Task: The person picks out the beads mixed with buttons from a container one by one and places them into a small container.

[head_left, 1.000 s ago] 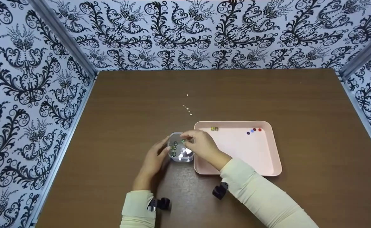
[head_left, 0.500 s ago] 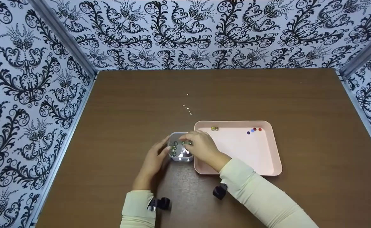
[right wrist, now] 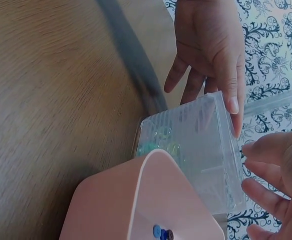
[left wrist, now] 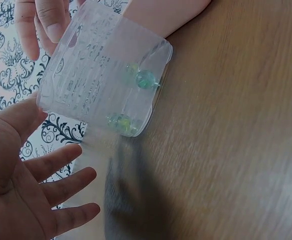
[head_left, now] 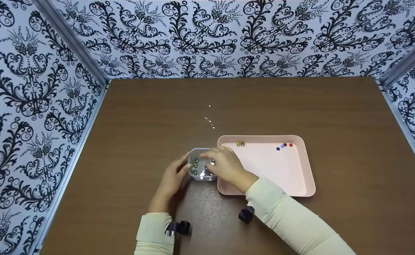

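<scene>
A clear plastic box (head_left: 203,178) stands on the table, with several green glass marbles (head_left: 195,165) along its left side. My left hand (head_left: 170,180) is at the box's left side, its thumb and a finger touching the rim; in the left wrist view its other fingers (left wrist: 68,185) lie extended beside the box (left wrist: 85,70). My right hand (head_left: 226,164) hovers over the box's right part, thumb and forefinger apart, nothing visible between them. Its loosely bent fingers (right wrist: 268,197) show beside the box in the right wrist view. This hand hides part of the box's right side.
Right of the box a pink tray (head_left: 269,173) stands on the brown table (head_left: 150,117). Two yellowish marbles (head_left: 240,144) sit near its far left corner; several small blue and red round pieces (head_left: 284,145) lie toward its far right. Patterned panels (head_left: 207,39) border the table.
One second ago my right fingertips held a green marble over the box; it has left them and lies lower, inside the box. The fingers have parted. My left hand has stayed put.
</scene>
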Demonstrator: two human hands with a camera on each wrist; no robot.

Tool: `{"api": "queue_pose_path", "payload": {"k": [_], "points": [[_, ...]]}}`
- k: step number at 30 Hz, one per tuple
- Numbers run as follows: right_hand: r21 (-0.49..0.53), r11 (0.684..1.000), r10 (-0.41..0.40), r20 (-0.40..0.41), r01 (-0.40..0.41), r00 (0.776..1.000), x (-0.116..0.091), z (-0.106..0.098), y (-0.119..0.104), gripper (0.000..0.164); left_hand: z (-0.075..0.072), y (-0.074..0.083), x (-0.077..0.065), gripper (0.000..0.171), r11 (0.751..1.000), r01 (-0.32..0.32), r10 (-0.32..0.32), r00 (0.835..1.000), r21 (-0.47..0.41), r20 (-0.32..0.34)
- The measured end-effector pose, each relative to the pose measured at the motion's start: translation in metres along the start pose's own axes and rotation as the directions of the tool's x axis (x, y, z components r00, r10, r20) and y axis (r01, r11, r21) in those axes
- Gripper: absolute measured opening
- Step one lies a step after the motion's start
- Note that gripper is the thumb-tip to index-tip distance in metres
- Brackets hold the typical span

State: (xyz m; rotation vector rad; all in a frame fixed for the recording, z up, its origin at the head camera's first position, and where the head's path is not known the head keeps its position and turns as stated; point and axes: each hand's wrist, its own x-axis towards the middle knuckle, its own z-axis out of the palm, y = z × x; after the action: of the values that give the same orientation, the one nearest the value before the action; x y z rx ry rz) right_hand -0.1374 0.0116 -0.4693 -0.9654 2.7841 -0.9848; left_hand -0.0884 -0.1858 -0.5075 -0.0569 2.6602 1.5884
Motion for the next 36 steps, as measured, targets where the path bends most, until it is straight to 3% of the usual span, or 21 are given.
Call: {"api": "queue_pose_path", "payload": {"k": [11,18,36], "points": [[-0.020,0.999,-0.031,-0.066,0.030,0.997,-0.001,-0.004,0.004,0.037,0.000,0.000,0.000,0.043,1.000,-0.005,0.005,1.000,0.014,0.002],[-0.094,0.995,-0.045,-0.056,0.039,0.997,-0.004,-0.010,0.006,0.047,0.000,0.000,-0.001,0.043,1.000,-0.012,0.012,1.000,-0.010,0.004],[-0.151,0.988,0.009,-0.032,-0.014,0.999,-0.011,-0.023,0.014,0.074,0.000,0.001,-0.001,0.043,1.000,0.008,-0.008,1.000,0.003,0.011]]}}
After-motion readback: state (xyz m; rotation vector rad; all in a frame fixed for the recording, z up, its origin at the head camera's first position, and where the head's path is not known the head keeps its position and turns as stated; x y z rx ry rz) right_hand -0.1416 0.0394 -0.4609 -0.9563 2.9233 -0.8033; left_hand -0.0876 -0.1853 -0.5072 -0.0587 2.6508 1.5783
